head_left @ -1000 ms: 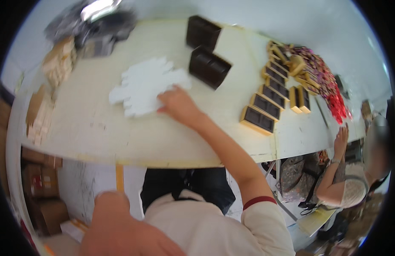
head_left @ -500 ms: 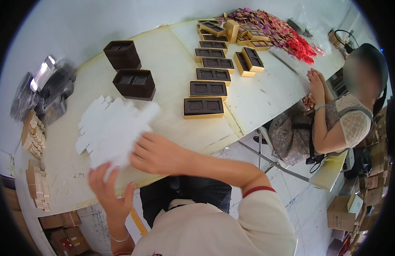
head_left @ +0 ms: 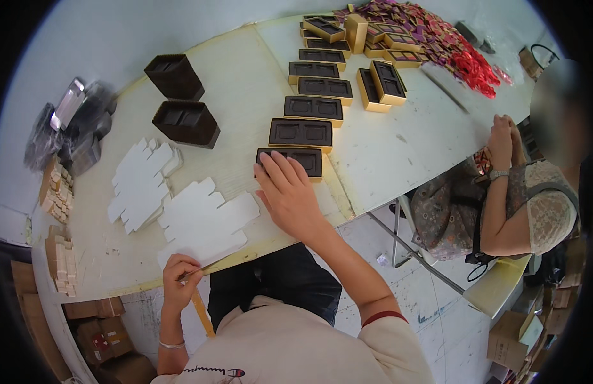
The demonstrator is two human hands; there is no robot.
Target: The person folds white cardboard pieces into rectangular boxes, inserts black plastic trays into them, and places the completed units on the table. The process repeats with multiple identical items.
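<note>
My left hand (head_left: 180,276) pinches the near corner of a white flat die-cut card blank (head_left: 203,217) at the table's front edge. The blank lies flat, with notched tabs along its far side. My right hand (head_left: 287,192) is over the nearest gold box with a dark brown tray (head_left: 309,161); its fingers are stretched out across the left part, covering it. A stack of similar white blanks (head_left: 139,182) lies to the left. Behind the nearest box, more gold boxes with dark two-well trays (head_left: 301,133) run away in a row.
Two stacks of dark brown trays (head_left: 186,123) stand beyond the blanks. Two gold boxes (head_left: 381,86) sit right of the row. Small colourful packets (head_left: 424,32) and red ribbons (head_left: 472,73) are heaped far right. Pale small pieces (head_left: 63,262) line the left edge. A co-worker (head_left: 508,192) sits at right.
One white blank now lies apart, nearer the front edge, with my left hand closed on its corner. My right hand has moved right, from the blanks to the nearest gold box.
</note>
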